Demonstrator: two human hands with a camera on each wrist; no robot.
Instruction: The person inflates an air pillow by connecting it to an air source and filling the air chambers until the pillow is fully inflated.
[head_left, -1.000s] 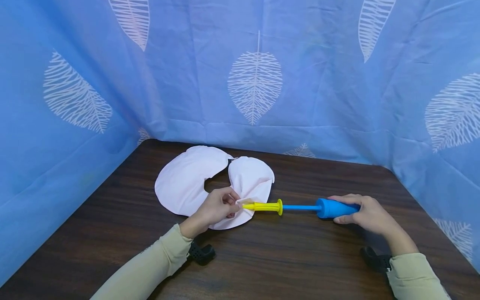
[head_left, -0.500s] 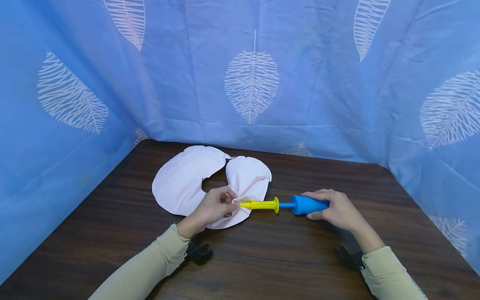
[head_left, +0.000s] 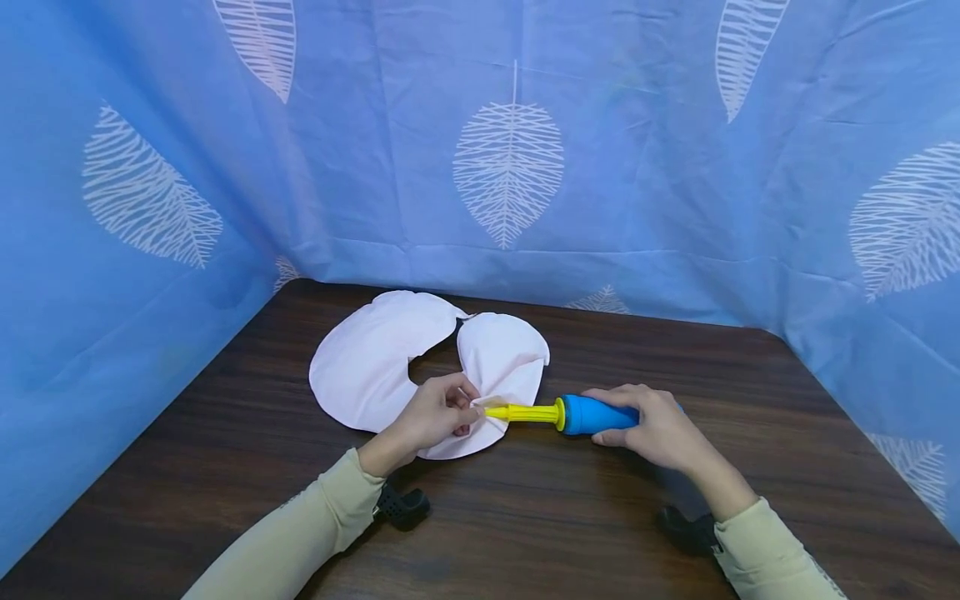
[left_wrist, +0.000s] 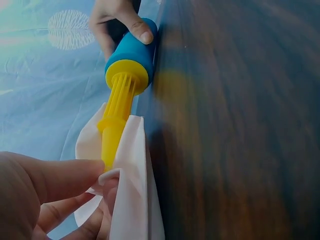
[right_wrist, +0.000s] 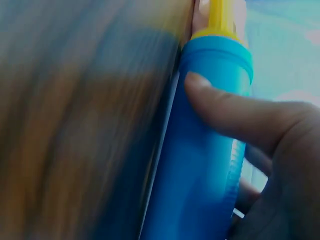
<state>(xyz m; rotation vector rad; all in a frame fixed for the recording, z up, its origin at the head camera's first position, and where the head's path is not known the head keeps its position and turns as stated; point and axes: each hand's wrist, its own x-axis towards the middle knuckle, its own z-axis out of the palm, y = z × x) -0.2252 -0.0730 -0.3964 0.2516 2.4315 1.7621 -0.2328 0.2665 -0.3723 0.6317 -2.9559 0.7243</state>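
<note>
A flat, pale pink inflatable neck pillow (head_left: 360, 367) lies on the dark wooden table, its right half creased. My left hand (head_left: 429, 417) pinches the pillow's valve area around the yellow nozzle of a hand pump (head_left: 536, 414); in the left wrist view, thumb and fingers meet at the nozzle tip (left_wrist: 107, 155), and the valve itself is hidden. My right hand (head_left: 660, 425) grips the pump's blue barrel (right_wrist: 200, 150), thumb along its near side. The barrel sits right against the yellow flange, with no blue rod showing between them.
The dark wood table (head_left: 555, 517) spreads in front of and around the hands. Blue curtains (head_left: 637, 167) with white leaf prints stand along the back and both sides. A black wrist mount (head_left: 405, 508) hangs under each forearm, close above the tabletop.
My right hand has pushed the blue barrel leftward, so the blue rod seen earlier has slid out of sight inside. My left hand keeps its pinch at the nozzle.
</note>
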